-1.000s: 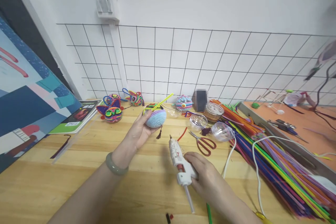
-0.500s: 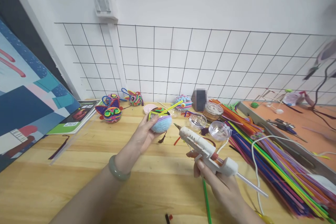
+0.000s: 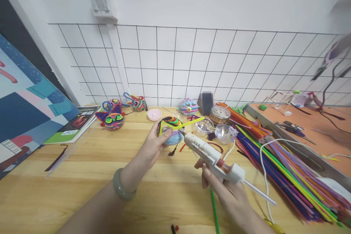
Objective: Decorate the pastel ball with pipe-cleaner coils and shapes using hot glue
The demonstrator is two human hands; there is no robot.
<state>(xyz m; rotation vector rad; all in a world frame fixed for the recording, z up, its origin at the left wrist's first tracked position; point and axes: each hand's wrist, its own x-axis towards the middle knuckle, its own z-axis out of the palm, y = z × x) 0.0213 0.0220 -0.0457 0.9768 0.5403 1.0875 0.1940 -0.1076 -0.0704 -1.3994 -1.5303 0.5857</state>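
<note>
The far side and underside of the striped ball (image 3: pixel 175 139) are lost behind the left hand (image 3: pixel 153 144), whose fingers curl round it with the thumb pressed on the near face, above the table (image 3: pixel 104 193) near the middle of the view; a yellow strip (image 3: pixel 194 121) crosses its top and juts out to the right, and a dark tassel (image 3: pixel 172 151) hangs beneath. The tip of the glue gun (image 3: pixel 204 148) comes right up to the ball's right side (whether it touches, I cannot tell), and the right hand (image 3: pixel 225 188) is wrapped round the grip, hiding most of it. Both forearms are cut off by the bottom edge, the right one partly covering a yellow object (image 3: pixel 275 227) too cropped to identify. The gun also blocks most of a red-brown loop (image 3: pixel 218 147) behind it, and a green stem (image 3: pixel 214 210) runs from under the right hand out of view. A dark upright object (image 3: pixel 206 103) at the back is blurred into squares. Around these stand a pink bowl (image 3: pixel 154 114), two clear bowls (image 3: pixel 225 133) and a winged ornament (image 3: pixel 113 120), while a white cord (image 3: pixel 261 161) loops over the bundle of coloured stems (image 3: pixel 287 175) that crowds the right side, up against the orange-bottomed tray (image 3: pixel 326 126)
</note>
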